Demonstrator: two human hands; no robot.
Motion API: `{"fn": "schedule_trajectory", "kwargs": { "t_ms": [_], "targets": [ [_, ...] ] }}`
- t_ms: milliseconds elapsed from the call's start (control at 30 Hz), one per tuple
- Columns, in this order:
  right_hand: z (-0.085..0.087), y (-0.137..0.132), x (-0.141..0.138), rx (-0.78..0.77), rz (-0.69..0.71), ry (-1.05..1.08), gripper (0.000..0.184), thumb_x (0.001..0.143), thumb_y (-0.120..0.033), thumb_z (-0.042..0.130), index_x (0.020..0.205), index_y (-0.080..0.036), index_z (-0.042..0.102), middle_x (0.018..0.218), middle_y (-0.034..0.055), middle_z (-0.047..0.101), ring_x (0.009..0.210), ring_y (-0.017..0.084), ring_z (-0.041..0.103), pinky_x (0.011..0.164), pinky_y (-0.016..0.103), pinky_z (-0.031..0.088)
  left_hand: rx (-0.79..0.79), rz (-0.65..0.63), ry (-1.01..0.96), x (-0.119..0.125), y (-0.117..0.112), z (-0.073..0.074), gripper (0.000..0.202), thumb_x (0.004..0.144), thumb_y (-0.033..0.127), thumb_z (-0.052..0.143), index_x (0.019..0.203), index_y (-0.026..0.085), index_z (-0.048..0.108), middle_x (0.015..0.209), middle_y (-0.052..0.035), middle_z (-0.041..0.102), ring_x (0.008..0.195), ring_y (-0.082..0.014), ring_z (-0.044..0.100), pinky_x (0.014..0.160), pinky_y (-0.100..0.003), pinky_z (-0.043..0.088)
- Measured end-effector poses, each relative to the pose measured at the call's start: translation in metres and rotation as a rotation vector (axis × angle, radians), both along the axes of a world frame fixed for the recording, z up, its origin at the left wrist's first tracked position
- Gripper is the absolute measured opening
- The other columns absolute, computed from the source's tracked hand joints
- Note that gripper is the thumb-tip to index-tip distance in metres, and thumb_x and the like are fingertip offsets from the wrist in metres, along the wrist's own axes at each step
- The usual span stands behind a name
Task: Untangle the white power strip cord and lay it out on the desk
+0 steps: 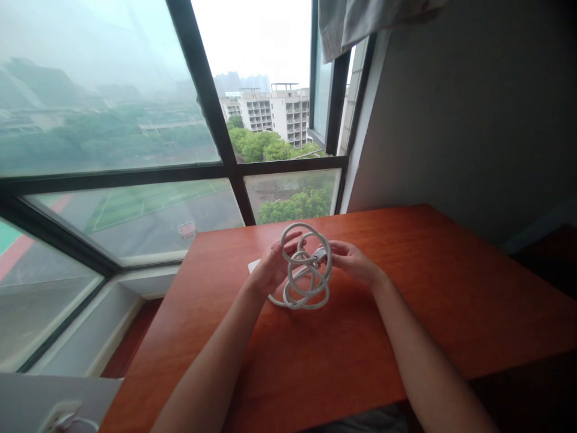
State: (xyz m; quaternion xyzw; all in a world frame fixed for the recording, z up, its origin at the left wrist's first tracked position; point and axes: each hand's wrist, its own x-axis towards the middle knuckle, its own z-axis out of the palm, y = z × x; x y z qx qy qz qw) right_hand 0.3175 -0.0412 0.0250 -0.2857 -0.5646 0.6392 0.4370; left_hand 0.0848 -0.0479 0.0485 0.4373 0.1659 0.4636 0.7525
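Note:
A white cable (pixel 305 273) coiled in several loose loops stands upright on the reddish wooden table (pixel 406 313), held between both hands. My left hand (pixel 270 267) cups the coil from the left, fingers curled over its top loop. My right hand (pixel 354 261) pinches the cable's plug end at the coil's upper right. A small white flat object (pixel 253 265) lies on the table just behind my left hand, mostly hidden.
A large dark-framed window (pixel 225 162) runs along the table's far and left side. A grey wall (pixel 473 108) closes the right. A white socket with a cord (pixel 63 418) sits at the lower left. Grey cloth (pixel 360 21) hangs at the top.

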Motion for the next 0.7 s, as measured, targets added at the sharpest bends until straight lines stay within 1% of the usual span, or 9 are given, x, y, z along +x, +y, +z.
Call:
{"fn": "schedule_trajectory", "kwargs": {
  "t_ms": [67,133,300,400,533,700],
  "targets": [
    [-0.002,0.001,0.001,-0.063,0.048,0.050,0.035,0.075,-0.036,0.076,0.104,-0.018,0.069,0.099,0.0079,0.071,0.090,0.020,0.065,0.083,0.033,0.051,0.014,-0.012,-0.016,0.000,0.000,-0.002,0.068,0.076,0.054,0.068,0.132,0.016,0.053,0.116,-0.0143,0.060,0.097,-0.0243,0.062,0.096,-0.045,0.046],
    [-0.005,0.002,0.003,-0.124,0.066,0.082,0.034,0.074,-0.035,0.076,0.103,-0.018,0.069,0.097,0.0075,0.071,0.088,0.019,0.066,0.081,0.033,0.051,0.019,-0.008,-0.022,0.000,0.000,-0.003,0.067,0.076,0.051,0.069,0.131,0.016,0.053,0.116,-0.0138,0.060,0.099,-0.0240,0.061,0.096,-0.042,0.046],
    [-0.009,0.004,0.006,-0.253,0.024,0.086,0.026,0.077,-0.034,0.073,0.097,-0.018,0.070,0.089,0.0058,0.070,0.075,0.013,0.064,0.067,0.024,0.049,0.018,0.009,-0.041,0.002,-0.003,-0.002,0.064,0.075,0.045,0.072,0.129,0.016,0.056,0.115,-0.0130,0.062,0.100,-0.0232,0.060,0.094,-0.038,0.046],
    [-0.009,0.004,0.004,-0.306,-0.008,0.103,0.025,0.076,-0.032,0.073,0.096,-0.017,0.071,0.086,0.0050,0.070,0.072,0.012,0.062,0.064,0.021,0.046,0.020,0.002,-0.045,0.003,-0.004,-0.001,0.063,0.074,0.041,0.073,0.129,0.015,0.056,0.115,-0.0134,0.062,0.103,-0.0239,0.059,0.093,-0.037,0.047],
    [-0.011,0.005,0.001,-0.339,-0.044,0.125,0.022,0.077,-0.030,0.071,0.095,-0.018,0.071,0.085,0.0037,0.070,0.070,0.011,0.061,0.062,0.020,0.045,0.005,-0.026,-0.061,0.004,-0.005,0.002,0.062,0.075,0.039,0.072,0.130,0.016,0.055,0.118,-0.0132,0.060,0.105,-0.0251,0.058,0.093,-0.038,0.048],
    [-0.009,0.004,-0.003,-0.284,-0.077,0.113,0.022,0.080,-0.033,0.065,0.097,-0.020,0.070,0.092,0.0047,0.070,0.077,0.014,0.062,0.067,0.024,0.048,-0.059,-0.064,-0.075,0.006,-0.006,0.006,0.054,0.081,0.037,0.064,0.130,0.018,0.055,0.122,-0.0121,0.056,0.104,-0.0231,0.058,0.092,-0.038,0.049]
  ]
}}
